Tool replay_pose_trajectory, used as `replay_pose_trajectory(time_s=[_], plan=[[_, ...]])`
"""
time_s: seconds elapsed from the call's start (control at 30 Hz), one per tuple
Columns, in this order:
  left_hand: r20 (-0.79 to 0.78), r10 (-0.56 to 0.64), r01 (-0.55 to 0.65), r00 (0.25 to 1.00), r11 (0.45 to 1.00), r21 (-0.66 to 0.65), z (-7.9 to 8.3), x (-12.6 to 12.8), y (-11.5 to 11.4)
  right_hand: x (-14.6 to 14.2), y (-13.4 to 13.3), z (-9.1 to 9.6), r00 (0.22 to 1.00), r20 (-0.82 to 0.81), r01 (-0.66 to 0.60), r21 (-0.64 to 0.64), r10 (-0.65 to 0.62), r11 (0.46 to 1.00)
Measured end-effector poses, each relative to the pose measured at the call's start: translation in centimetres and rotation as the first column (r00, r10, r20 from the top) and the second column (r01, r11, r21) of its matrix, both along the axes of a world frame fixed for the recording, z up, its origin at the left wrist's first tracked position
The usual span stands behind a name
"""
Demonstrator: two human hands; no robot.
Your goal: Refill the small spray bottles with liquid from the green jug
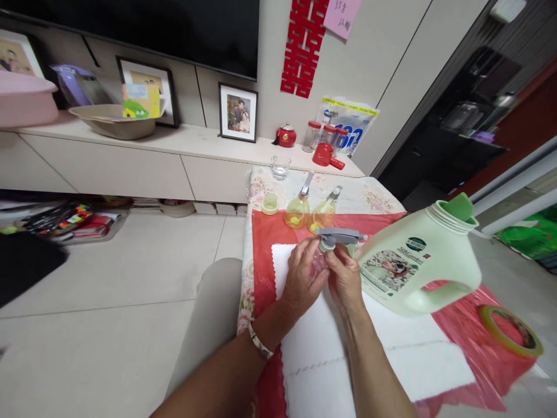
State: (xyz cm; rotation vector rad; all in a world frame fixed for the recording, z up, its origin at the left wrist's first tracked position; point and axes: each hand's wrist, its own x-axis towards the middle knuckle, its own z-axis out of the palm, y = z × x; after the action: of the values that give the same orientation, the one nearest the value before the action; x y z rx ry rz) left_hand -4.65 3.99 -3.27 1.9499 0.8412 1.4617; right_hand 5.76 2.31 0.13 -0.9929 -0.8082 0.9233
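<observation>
Small clear plastic spray bottle (321, 258), pinkish tint, w/ grey trigger head, stands upright over a white cloth (331, 348) w/ zigzag edge, on a glossy red plastic sheet (478, 348) covering a floral tablecloth. Left hand (304, 278) wraps the bottle body from the left, fingers curled shut around it. Right hand (346, 278) closes on the neck/collar just below the trigger head, thumb and fingers pinched. Bottle sits between both palms, mostly hidden by fingers. Just right, touching or nearly so: large pale-green matte detergent jug (418, 261), tilted, w/ moulded handle and green cap. Behind: two yellow-tinted spray bottles (308, 212). Tape roll (513, 331) at far right.
</observation>
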Motion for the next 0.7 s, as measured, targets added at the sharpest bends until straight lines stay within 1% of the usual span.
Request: replay_pose_trajectory(time_s=[0.13,0.3,0.5,0.6,0.7], plan=[[0.009,-0.017,0.018,1.0,1.0,-0.006,0.2,-0.1,0.0,-0.3,0.1,0.0,0.999,-0.008,0.035,0.019,-0.034,0.999],[0.017,-0.021,0.02,1.0,1.0,0.017,0.3,-0.1,0.1,-0.3,0.1,-0.7,0.996,0.02,0.091,0.041,-0.092,0.995],[0.002,-0.004,0.004,1.0,1.0,-0.028,0.4,0.1,-0.1,-0.3,-0.1,-1.1,0.99,0.067,0.117,0.045,-0.12,0.992],[-0.031,0.048,-0.05,0.998,0.998,-0.05,0.3,0.4,-0.2,-0.3,-0.2,-1.0,0.99,0.096,0.095,0.043,-0.099,0.995],[-0.04,0.124,-0.127,0.991,0.989,-0.074,0.0,0.8,-0.3,-0.1,-0.4,-0.9,0.992,0.125,0.021,0.017,-0.023,1.0]])
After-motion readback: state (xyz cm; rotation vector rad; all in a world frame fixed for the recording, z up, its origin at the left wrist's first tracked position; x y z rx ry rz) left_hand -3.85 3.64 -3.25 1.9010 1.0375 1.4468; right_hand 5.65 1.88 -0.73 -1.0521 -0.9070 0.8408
